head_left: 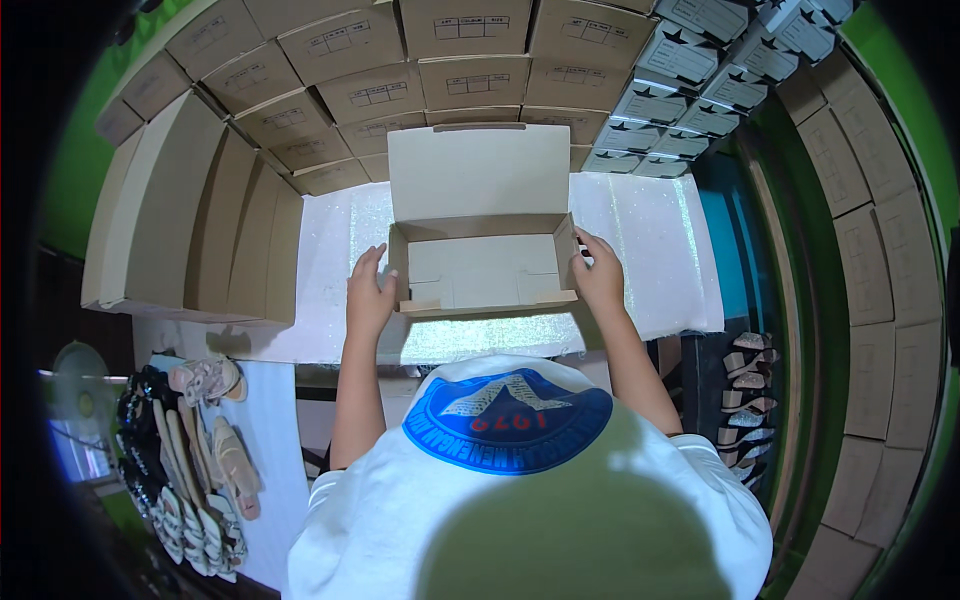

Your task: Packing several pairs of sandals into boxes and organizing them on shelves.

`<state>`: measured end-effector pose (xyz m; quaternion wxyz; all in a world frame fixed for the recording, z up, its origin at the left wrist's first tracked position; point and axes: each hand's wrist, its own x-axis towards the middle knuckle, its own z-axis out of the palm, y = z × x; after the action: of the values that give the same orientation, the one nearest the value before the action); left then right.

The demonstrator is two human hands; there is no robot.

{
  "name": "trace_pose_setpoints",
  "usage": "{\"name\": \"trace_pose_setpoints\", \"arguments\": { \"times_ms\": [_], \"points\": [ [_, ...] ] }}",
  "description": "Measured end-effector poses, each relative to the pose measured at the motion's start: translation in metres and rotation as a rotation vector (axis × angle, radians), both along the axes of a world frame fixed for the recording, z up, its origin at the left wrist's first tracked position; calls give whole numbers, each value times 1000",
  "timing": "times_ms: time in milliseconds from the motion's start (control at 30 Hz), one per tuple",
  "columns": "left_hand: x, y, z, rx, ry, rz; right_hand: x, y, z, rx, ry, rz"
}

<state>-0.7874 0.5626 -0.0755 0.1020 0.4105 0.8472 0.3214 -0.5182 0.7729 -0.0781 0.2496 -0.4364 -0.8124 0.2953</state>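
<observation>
In front of me on the table, a shallow cardboard shoebox stands with its hinged lid raised at the back. Its light-coloured inside holds nothing that I can see. My left hand grips the box's left wall, thumb toward the near corner. On the opposite side, my right hand holds the right wall; a small dark item shows by its fingers, too little of it to name.
Cardboard boxes are stacked along the back, with white star-marked boxes at right. Nested open cartons stand left on the pale sparkly tablecloth. Shoes lie lower left and on a dark surface at right.
</observation>
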Motion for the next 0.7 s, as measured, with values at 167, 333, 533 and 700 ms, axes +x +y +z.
{"name": "trace_pose_setpoints", "arguments": {
  "times_ms": [167,333,533,700],
  "points": [
    [-4,-4,-13,93,-246,-20,-1,-2,-3,-74,-6,-99],
    [5,3,-4,-242,-31,59,-3,-2,-5,-42,-96,-64],
    [25,17,0,-264,149,74,-7,-1,-12,68,-110,-17],
    [24,25,-4,-266,39,107,-15,-6,-10,82,-362,-47]
  ]
}}
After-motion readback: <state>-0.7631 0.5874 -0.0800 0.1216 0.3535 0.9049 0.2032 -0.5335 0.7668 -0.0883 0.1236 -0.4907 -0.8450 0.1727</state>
